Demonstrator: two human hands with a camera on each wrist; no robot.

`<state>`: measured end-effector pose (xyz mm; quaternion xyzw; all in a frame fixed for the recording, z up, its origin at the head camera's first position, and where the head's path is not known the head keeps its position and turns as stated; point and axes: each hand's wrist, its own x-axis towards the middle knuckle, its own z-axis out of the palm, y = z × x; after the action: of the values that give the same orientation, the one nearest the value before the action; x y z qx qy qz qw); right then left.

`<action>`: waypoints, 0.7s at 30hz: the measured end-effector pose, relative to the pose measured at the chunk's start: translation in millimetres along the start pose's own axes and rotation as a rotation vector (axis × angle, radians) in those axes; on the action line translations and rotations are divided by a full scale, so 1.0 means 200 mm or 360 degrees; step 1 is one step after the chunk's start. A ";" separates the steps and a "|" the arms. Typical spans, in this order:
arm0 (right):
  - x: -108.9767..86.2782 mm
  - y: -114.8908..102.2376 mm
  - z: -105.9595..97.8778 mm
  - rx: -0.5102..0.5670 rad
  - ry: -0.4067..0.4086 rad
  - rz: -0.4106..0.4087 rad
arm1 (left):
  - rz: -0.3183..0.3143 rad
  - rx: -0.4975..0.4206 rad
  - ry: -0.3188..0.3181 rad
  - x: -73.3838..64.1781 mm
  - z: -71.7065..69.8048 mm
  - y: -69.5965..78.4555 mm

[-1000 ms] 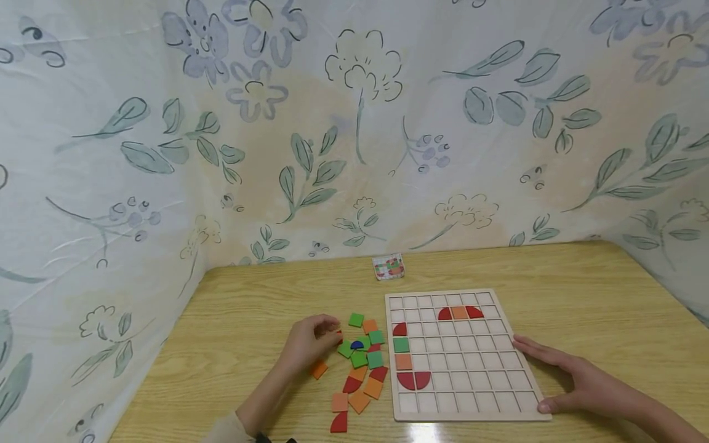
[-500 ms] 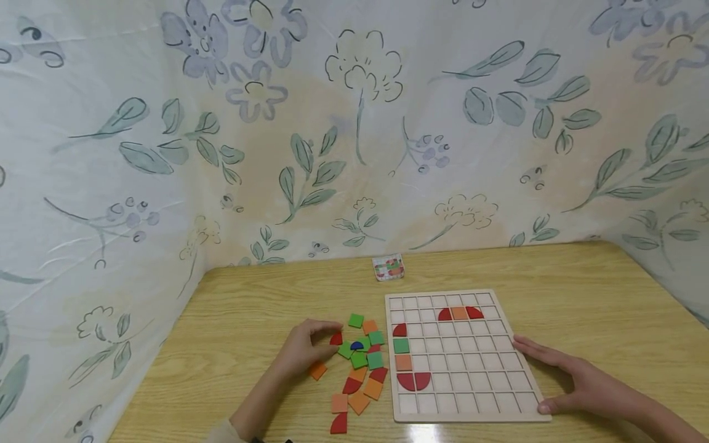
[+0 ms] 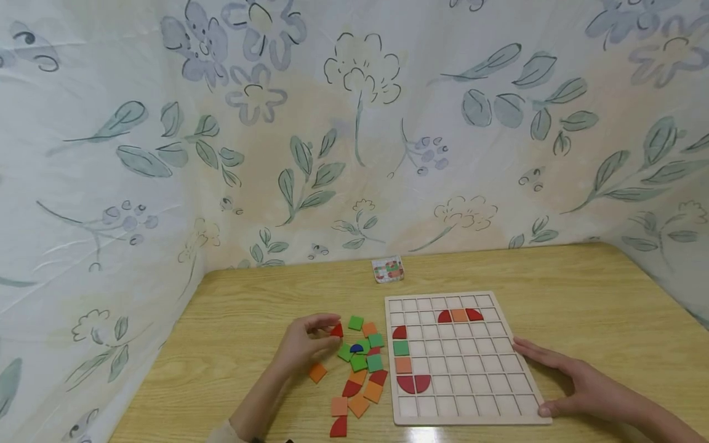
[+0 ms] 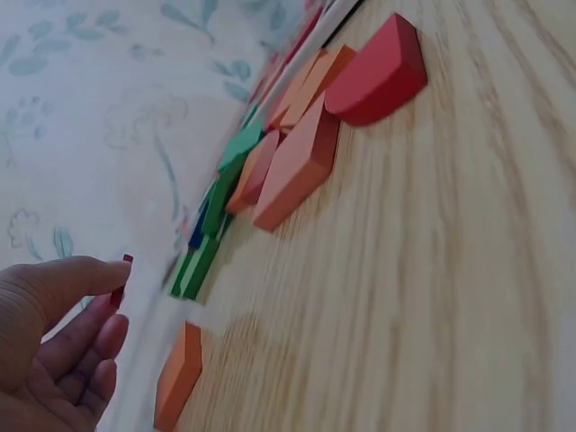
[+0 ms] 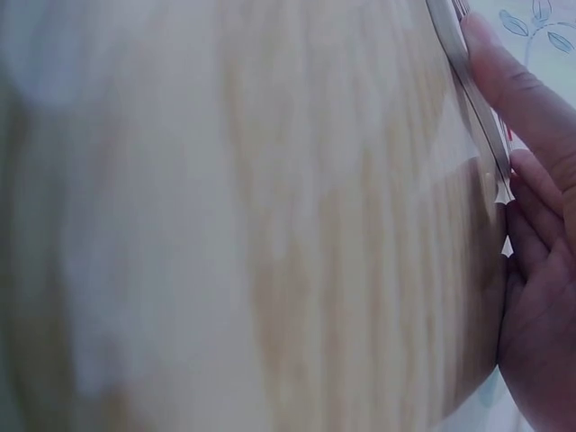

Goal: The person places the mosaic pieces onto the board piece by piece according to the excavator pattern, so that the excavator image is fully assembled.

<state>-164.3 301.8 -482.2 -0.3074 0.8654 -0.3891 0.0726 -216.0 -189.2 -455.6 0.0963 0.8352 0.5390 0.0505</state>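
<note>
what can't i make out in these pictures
Fine detail on the small white rectangular card, head view: too small.
Full outline of the flat red piece, head view: partly covered by the left grip.
Wood-grain table, right wrist view: left side blurred.
Pale wooden grid board, left wrist view: cut off at top.

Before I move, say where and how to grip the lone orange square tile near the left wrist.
Pinch the orange square tile by opposite edges, probably from above and the near side: it lies flat, apart from the green square tiles, with thick edges. The left hand, pinching a flat red tile, crowds its far side.
</note>
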 end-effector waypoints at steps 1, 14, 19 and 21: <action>0.00 0.00 0.00 -0.0010 0.0003 0.0000 | 0.0007 0.0004 -0.0005 0.00 0.01 0.01; 0.00 0.01 0.00 -0.0040 0.0008 0.0010 | 0.0100 0.0023 -0.0136 0.12 0.22 0.09; 0.00 0.00 0.00 -0.0031 0.0016 0.0001 | 0.0213 0.0084 -0.0166 0.17 0.35 0.16; 0.00 0.00 0.00 -0.0038 0.0037 -0.0014 | 0.0261 0.0095 -0.0182 0.20 0.40 0.20</action>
<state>-164.7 302.2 -482.7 -0.3075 0.8693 -0.3826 0.0572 -235.0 -93.5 -452.3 0.1963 0.8359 0.5100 0.0511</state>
